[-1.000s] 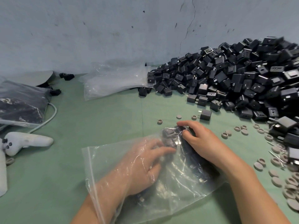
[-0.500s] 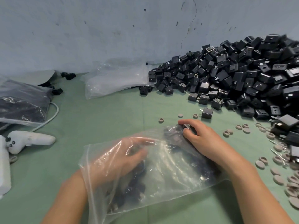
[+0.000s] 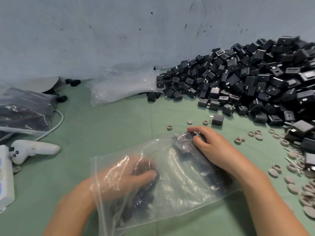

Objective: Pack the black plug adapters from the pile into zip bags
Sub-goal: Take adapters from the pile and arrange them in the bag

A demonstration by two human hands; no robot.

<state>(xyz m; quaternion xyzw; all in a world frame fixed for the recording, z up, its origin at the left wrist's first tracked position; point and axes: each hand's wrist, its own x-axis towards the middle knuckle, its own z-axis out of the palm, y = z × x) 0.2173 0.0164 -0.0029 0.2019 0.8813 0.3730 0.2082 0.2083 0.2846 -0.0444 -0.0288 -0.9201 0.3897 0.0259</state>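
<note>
Update: our left hand [image 3: 127, 176], inside the zip bag [image 3: 180, 196], curls round adapters [image 3: 144, 166]; our right hand [image 3: 213, 150] pinches an adapter [image 3: 197, 134] at its far end.

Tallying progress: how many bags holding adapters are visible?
2: the open zip bag at front centre, and a filled bag at the far left; others may hide beneath it.
</note>
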